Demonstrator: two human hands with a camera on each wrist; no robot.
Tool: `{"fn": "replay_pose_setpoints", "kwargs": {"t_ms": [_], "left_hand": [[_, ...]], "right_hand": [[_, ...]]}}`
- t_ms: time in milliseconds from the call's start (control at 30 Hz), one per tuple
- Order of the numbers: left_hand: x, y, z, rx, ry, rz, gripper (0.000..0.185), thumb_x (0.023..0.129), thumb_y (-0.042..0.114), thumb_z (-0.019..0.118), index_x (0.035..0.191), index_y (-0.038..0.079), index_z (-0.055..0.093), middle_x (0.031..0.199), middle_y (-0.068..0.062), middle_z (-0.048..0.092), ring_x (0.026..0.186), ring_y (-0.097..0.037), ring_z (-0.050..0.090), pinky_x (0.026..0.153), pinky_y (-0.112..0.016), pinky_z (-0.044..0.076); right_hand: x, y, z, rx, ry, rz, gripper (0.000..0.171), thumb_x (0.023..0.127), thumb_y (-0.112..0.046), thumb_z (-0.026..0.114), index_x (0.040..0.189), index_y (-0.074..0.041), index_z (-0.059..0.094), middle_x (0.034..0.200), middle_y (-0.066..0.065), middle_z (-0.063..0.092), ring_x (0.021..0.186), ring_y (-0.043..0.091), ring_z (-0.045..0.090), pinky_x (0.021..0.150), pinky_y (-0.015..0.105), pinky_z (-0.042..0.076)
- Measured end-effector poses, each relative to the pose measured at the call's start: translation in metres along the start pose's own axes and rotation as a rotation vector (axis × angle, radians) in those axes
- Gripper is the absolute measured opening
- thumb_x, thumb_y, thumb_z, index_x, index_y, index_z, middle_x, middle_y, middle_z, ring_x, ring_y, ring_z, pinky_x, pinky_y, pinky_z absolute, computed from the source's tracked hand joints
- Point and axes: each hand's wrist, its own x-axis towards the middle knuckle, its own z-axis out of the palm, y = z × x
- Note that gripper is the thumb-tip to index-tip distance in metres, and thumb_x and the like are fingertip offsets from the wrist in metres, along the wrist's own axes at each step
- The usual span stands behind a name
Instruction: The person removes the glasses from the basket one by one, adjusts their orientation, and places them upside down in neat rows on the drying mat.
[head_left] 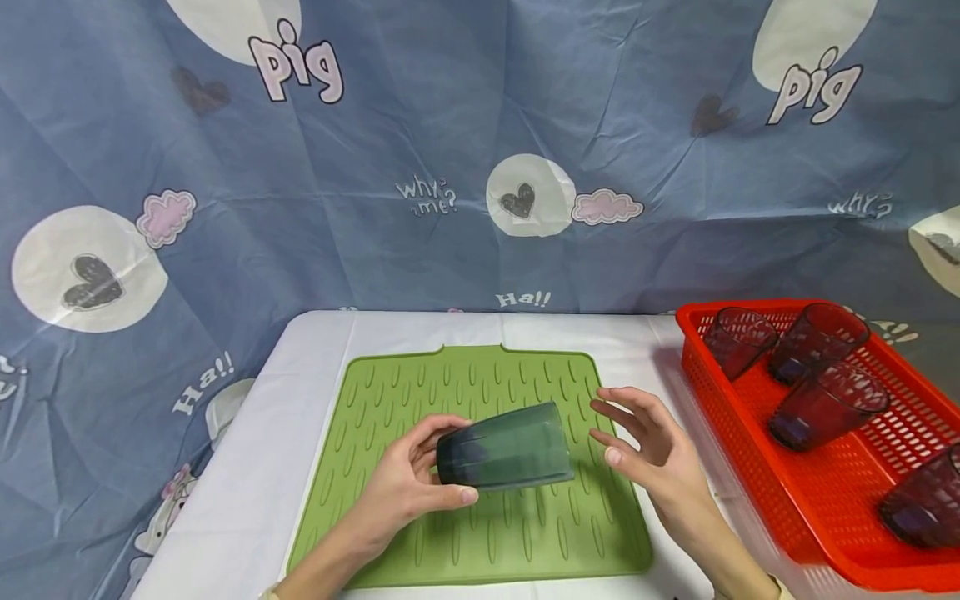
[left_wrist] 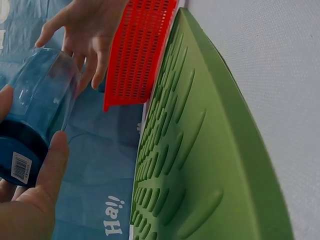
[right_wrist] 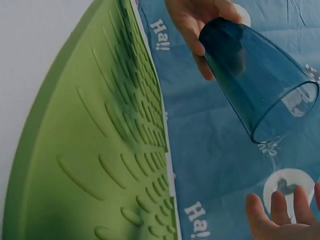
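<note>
A clear blue-tinted drinking glass lies tilted on its side in the air above a green ridged mat. My left hand grips it round the base, thumb in front, with the mouth pointing right. In the left wrist view a barcode label shows on the base of the glass. My right hand hovers just right of the rim, its fingers spread and apart from the glass. Nothing is in that hand; in the right wrist view its fingertips appear below the rim.
At the right stands a red perforated plastic basket with several similar glasses, one of them a glass leaning inside. A white cloth covers the table under the mat. Behind hangs a blue printed curtain.
</note>
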Motion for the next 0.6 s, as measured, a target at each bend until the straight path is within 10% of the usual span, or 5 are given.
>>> {"fn": "replay_pose_setpoints", "kwargs": {"t_ms": [600], "left_hand": [[0.0,0.007,-0.009,-0.067,0.012,0.062,0.068,0.075,-0.004,0.079,0.135,0.003,0.049,0.132,-0.023,0.05,0.115,-0.033,0.058,0.091,-0.044,0.053]], "right_hand": [[0.004,-0.003,-0.015,-0.009,0.035,-0.042,0.052,0.087,0.021,0.051,0.137,0.016,0.034,0.14,0.025,0.045,0.132,0.038,0.044,0.1,0.043,0.048]]}}
